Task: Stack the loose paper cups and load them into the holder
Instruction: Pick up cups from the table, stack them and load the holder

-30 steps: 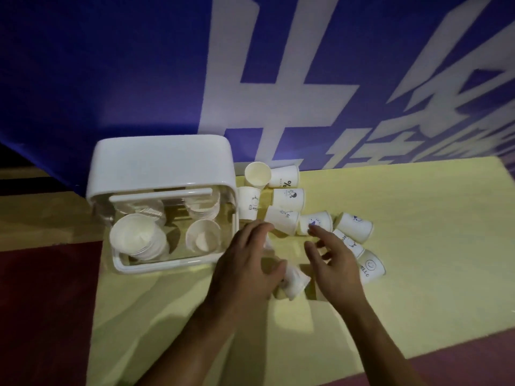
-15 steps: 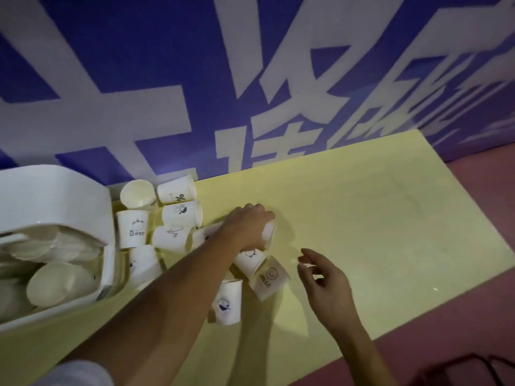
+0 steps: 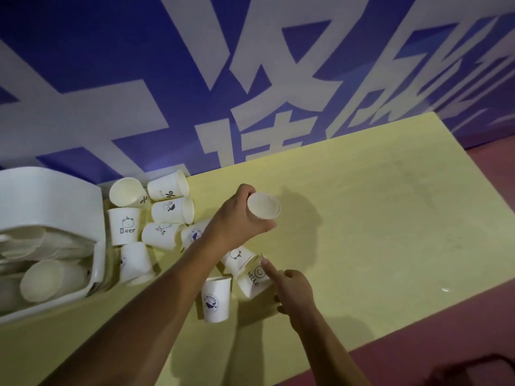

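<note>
My left hand (image 3: 238, 218) grips a white paper cup (image 3: 264, 205) lifted above the yellow table, its open mouth facing me. My right hand (image 3: 292, 291) reaches the "HELLO" cup (image 3: 254, 278) lying on its side, forefinger stretched along its rim. Several loose cups lie left of my hands: a "Bear" cup (image 3: 124, 225), a whale cup (image 3: 216, 299) standing upside down, and others on their sides. The white cup holder (image 3: 50, 196) stands at the left edge with stacked cups (image 3: 41, 280) inside.
The yellow table (image 3: 376, 218) stretches to the right of the cups. A blue banner with white characters (image 3: 250, 79) stands behind it. Dark red floor (image 3: 446, 344) borders the table's front and right edges.
My left hand has lifted a cup off the pile and turned its mouth toward me. My right hand has moved left onto the "HELLO" cup. The view has shifted slightly.
</note>
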A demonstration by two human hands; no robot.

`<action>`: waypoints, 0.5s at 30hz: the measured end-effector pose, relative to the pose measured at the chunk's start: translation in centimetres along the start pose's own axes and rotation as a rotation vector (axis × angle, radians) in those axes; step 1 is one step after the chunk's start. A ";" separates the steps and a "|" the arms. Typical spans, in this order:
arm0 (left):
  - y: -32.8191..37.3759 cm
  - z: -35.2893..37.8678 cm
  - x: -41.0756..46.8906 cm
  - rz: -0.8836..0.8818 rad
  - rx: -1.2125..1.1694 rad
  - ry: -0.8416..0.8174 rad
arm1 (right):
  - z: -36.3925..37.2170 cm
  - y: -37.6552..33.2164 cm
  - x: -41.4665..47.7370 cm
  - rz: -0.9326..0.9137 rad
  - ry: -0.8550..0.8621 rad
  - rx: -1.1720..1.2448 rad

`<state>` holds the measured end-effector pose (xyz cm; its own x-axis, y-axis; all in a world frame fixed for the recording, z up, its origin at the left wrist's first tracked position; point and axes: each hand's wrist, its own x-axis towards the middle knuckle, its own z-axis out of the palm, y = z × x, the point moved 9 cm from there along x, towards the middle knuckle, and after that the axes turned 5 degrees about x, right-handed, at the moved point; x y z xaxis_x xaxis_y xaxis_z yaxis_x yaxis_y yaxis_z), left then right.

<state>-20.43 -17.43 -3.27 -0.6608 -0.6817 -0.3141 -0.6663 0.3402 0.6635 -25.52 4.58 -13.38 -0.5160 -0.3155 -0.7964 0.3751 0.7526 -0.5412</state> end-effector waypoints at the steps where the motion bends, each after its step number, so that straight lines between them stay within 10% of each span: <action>1: -0.6 -0.6 -0.9 -0.030 -0.087 0.033 | 0.4 -0.3 0.1 -0.009 0.013 -0.003; 8: -6.0 -3.3 -7.9 -0.104 -0.391 0.197 | 1.4 -1.6 -0.9 -0.082 0.134 0.002; 15: -10.9 -10.0 -16.4 -0.002 -0.387 0.249 | 3.3 -10.5 -12.0 -0.751 0.168 -0.186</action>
<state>1.10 -16.44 1.39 -0.5249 -0.8330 -0.1749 -0.4586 0.1037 0.8826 -20.75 -1.47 0.96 -0.6947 -0.6973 -0.1765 -0.2472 0.4618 -0.8518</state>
